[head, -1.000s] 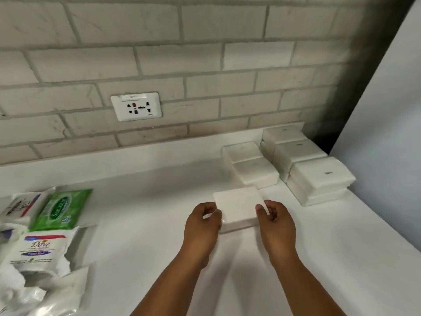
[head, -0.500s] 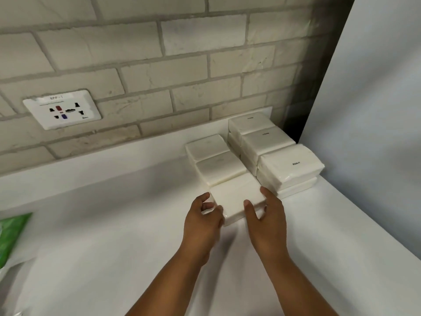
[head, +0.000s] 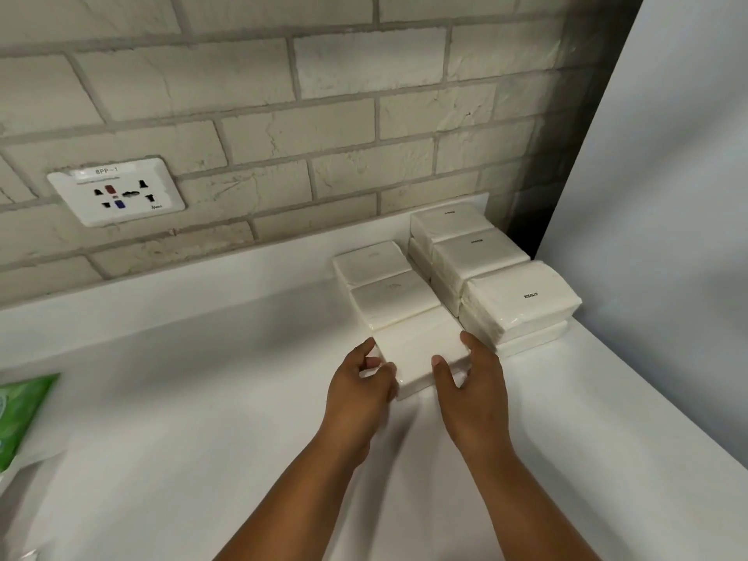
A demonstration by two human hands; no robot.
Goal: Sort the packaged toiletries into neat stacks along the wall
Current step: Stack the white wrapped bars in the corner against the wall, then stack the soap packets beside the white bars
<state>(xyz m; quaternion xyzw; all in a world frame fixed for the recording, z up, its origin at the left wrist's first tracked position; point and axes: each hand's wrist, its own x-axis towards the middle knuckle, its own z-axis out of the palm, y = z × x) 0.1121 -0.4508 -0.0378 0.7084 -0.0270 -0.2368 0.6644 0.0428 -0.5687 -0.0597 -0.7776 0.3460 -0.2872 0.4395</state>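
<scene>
A plain white tissue pack (head: 419, 350) lies on the white counter (head: 202, 439), held at its near corners by my left hand (head: 360, 388) and my right hand (head: 471, 378). Its far edge touches a row of two single white packs (head: 384, 277) that runs back to the wall. To the right stand three two-high stacks of white packs (head: 514, 301), side by side in the corner. The held pack's right edge lies close to the nearest stack.
A brick wall with a white power socket (head: 117, 192) rises behind the counter. A pale panel (head: 668, 196) closes the right side. A green wipes pack (head: 20, 415) lies at the counter's left edge, partly cut off by the frame.
Both hands pushed the white pack away from me and to the right until it met the row of single packs. The view turned right, so the loose packets on the left dropped out.
</scene>
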